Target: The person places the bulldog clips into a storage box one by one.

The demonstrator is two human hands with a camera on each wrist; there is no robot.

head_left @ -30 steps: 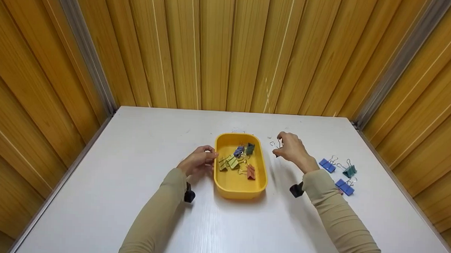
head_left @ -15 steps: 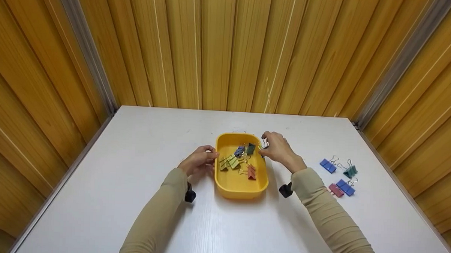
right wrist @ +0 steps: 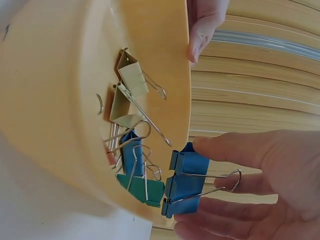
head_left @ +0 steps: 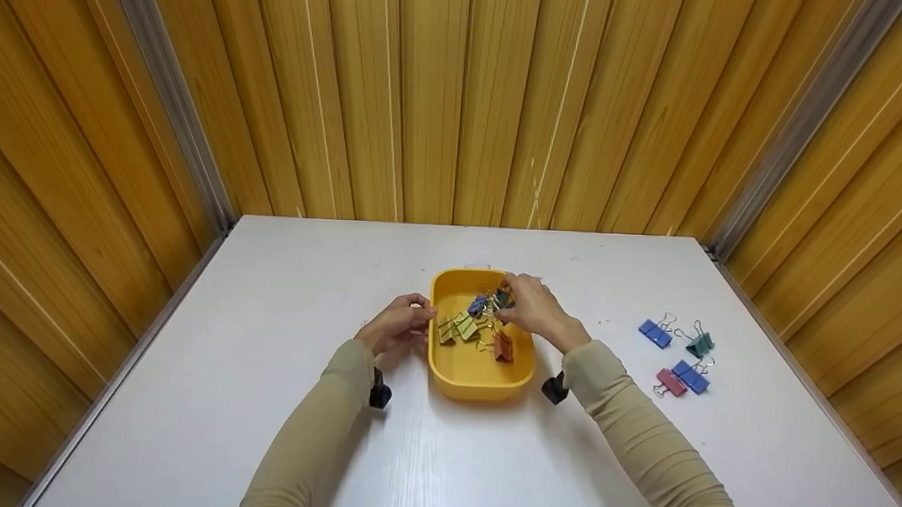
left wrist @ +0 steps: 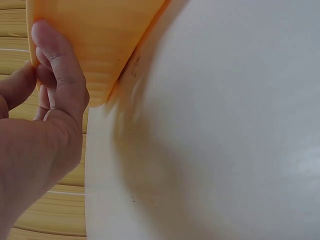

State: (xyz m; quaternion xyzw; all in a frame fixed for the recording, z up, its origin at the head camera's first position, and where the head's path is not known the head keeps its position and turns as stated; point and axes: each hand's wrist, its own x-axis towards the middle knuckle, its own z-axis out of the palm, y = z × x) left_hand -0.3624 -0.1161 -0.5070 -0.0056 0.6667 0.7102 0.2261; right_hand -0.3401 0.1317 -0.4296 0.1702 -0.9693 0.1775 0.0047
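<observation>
A yellow plastic tray (head_left: 476, 392) stands mid-table. My left hand (head_left: 397, 323) pinches its left rim between thumb and fingers, as the left wrist view shows from close by. Over the tray's far right corner my right hand (head_left: 540, 309) holds a blue binder clip (right wrist: 191, 175) by its ends, thumb on one and fingers on the other. Inside the tray lie two yellow-green binder clips (head_left: 466, 327), a red one (head_left: 502, 347), a blue one (head_left: 478, 305) and a green one (right wrist: 145, 190). In the head view the right hand's fingers mostly hide the held clip.
To the right on the white table (head_left: 269, 292) lie two blue binder clips (head_left: 655, 333), a green clip (head_left: 700, 342) and a red clip (head_left: 671, 382). Wood-patterned panels (head_left: 426, 102) enclose the table at the back and both sides.
My right hand has moved left from the table beside the tray to over its far right part, carrying the blue binder clip. The left hand stays at the rim.
</observation>
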